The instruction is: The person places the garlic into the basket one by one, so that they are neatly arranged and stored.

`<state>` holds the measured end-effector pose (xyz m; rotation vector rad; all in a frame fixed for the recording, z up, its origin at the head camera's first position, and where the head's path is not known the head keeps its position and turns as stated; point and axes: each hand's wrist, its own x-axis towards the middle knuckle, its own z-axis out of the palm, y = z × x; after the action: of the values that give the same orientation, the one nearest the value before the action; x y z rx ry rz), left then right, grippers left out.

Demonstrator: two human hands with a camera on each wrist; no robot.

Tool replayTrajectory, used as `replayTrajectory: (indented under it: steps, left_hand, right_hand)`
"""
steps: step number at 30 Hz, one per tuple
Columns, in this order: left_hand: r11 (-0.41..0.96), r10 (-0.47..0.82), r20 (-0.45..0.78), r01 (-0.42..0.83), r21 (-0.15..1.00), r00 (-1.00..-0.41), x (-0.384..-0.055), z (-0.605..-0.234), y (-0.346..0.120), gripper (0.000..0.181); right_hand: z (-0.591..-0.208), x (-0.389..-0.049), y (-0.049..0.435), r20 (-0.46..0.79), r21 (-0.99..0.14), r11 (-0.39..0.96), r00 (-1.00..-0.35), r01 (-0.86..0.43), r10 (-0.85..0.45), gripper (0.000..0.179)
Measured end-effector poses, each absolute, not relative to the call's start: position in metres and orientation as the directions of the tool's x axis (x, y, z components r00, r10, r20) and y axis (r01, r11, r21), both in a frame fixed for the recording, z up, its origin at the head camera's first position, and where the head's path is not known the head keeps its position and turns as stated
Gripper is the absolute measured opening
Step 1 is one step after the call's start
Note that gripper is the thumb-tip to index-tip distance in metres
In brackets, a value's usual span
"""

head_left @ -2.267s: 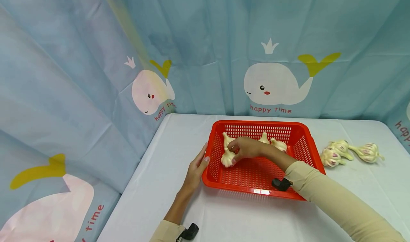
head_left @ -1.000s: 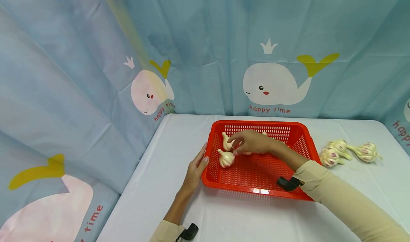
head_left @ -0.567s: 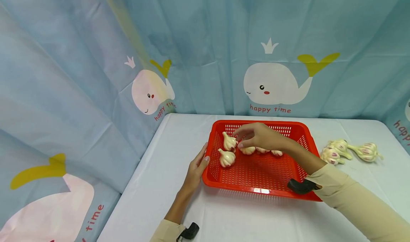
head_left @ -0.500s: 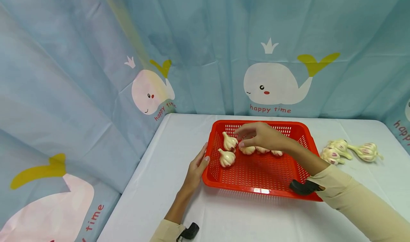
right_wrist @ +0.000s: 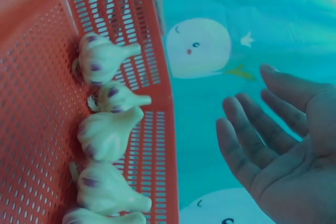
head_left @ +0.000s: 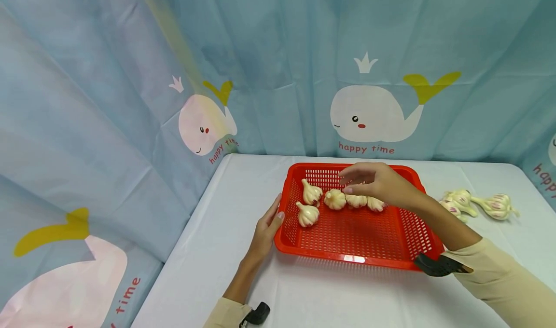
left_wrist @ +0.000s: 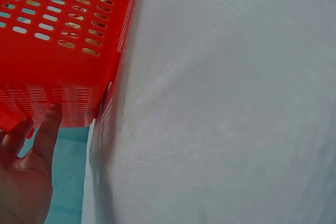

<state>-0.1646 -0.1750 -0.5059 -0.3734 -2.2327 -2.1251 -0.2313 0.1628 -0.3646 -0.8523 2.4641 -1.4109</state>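
Altogether eight garlic bulbs (head_left: 308, 214), one basket (head_left: 321, 254)

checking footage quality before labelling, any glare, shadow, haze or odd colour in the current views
head: red basket has white glare on its front rim; left wrist: left hand dim, grey shadow on the white cloth; right wrist: hazy and soft, garlic bulbs washed out, backdrop tinted teal

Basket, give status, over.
Left hand touching basket, left side. Right hand empty, above basket. Five garlic bulbs inside, three on table. Head view: right hand partly hides garlic bulbs.
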Motion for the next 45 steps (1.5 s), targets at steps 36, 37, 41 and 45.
replayTrajectory:
  steps: [36, 37, 41, 45]
  left_hand:
    - [0.033, 0.153, 0.202, 0.209, 0.977, -0.967, -0.167, -0.509, -0.177, 0.057]
    - [0.034, 0.154, 0.203, 0.21, 0.977, -0.967, -0.167, -0.509, -0.177, 0.057]
    - [0.033, 0.156, 0.208, 0.216, 0.976, -0.966, -0.167, -0.509, -0.177, 0.057]
    - [0.037, 0.158, 0.206, 0.214, 0.976, -0.966, -0.168, -0.51, -0.177, 0.058]
  right_hand:
    - [-0.409, -0.198, 0.286, 0.167, -0.867, 0.415, -0.945, -0.277, -0.281, 0.037]
    - [-0.411, -0.197, 0.289, 0.166, -0.867, 0.419, -0.948, -0.272, -0.272, 0.037]
    - [-0.42, -0.194, 0.305, 0.159, -0.877, 0.416, -0.962, -0.241, -0.224, 0.037]
    - [-0.429, -0.191, 0.32, 0.152, -0.877, 0.434, -0.976, -0.206, -0.156, 0.037]
